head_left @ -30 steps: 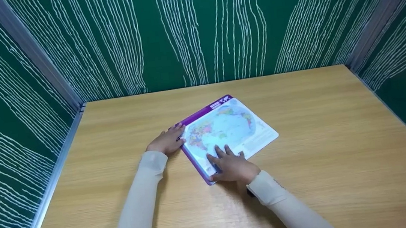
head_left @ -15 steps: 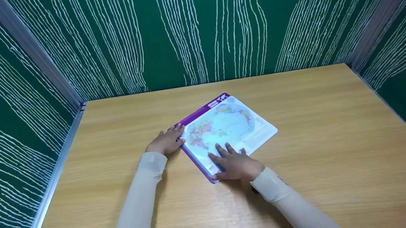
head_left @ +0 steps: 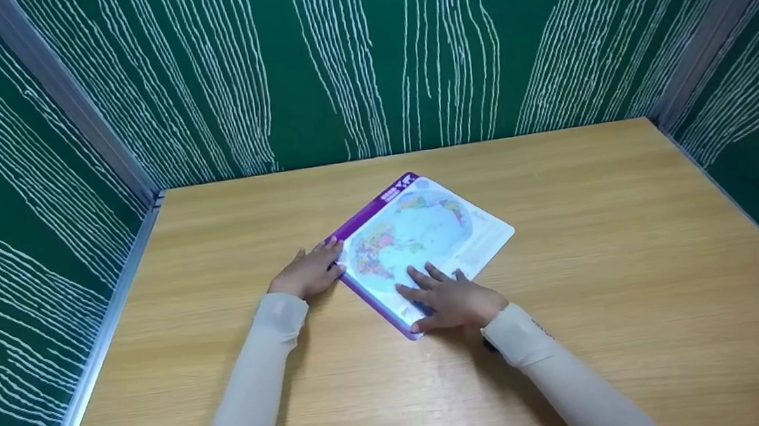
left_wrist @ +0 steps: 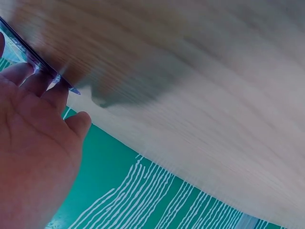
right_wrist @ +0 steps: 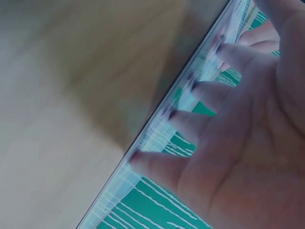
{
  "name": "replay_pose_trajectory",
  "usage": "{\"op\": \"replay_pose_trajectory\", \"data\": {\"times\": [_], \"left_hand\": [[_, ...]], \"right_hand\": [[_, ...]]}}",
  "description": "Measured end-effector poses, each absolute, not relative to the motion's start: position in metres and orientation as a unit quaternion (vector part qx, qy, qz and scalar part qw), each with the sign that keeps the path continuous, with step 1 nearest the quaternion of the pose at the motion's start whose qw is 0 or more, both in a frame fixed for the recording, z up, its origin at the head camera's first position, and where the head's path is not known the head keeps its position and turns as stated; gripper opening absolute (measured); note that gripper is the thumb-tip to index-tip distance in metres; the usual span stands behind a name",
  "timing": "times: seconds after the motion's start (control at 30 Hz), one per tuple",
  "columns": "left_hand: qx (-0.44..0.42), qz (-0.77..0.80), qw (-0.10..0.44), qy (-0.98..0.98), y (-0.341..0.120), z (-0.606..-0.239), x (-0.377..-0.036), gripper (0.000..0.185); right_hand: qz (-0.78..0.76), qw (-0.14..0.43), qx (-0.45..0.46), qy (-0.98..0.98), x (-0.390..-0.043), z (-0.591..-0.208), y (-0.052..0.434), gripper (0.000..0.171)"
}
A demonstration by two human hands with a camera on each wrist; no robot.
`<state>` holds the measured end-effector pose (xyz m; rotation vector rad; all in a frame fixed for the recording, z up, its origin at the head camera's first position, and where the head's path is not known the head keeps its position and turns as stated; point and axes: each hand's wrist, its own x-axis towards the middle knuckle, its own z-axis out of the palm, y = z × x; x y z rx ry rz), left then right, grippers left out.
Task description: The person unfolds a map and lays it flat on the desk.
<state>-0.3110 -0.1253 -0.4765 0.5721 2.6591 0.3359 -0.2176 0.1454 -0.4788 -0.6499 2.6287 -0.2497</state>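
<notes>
Where the two pale sleeves end, the hands meet a flat map board [head_left: 425,240] lying askew on the wooden table [head_left: 602,253]. Nearest the camera, the right hand [head_left: 456,300] lies palm down on the board's near corner, its fingers [head_left: 422,280] spread apart and fairly straight, the tips pointing away over the printed world map. From the right wrist view those same fingers [right_wrist: 200,90] are fanned and pressed flat against the glossy sheet, each tip apart from the next; the hand [right_wrist: 248,143] curls round nothing.

Just beyond and to that hand's left, the left hand [head_left: 305,274] rests on the table with its fingertips [head_left: 335,246] against the board's purple-edged long side. In the left wrist view the fingers [left_wrist: 40,81] lie close together, their tips touching the thin dark edge of the board [left_wrist: 28,55], and the hand [left_wrist: 33,143] holds nothing in a pinch.

Past both sets of fingertips the board runs diagonally away, its far corner carrying a purple title strip. Farther still stand green walls [head_left: 369,52] with white wavy lines, boxing the table in.
</notes>
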Motion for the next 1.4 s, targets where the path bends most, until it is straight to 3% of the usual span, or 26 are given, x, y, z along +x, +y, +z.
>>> {"op": "replay_pose_trajectory", "data": {"times": [0.27,0.93,1.4], "left_hand": [[0.217,0.125,0.195,0.948,-0.129,-0.48,-0.304,0.059],[0.239,0.14,0.186,0.943,-0.138,-0.483,-0.282,0.059],[0.237,0.142,0.192,0.942,-0.136,-0.482,-0.265,0.06]], "right_hand": [[-0.107,0.243,-0.234,0.935,-0.227,-0.476,0.156,0.075],[-0.145,0.26,-0.276,0.914,-0.247,-0.473,0.19,0.072],[-0.172,0.312,-0.244,0.902,-0.26,-0.468,0.207,0.07]]}}
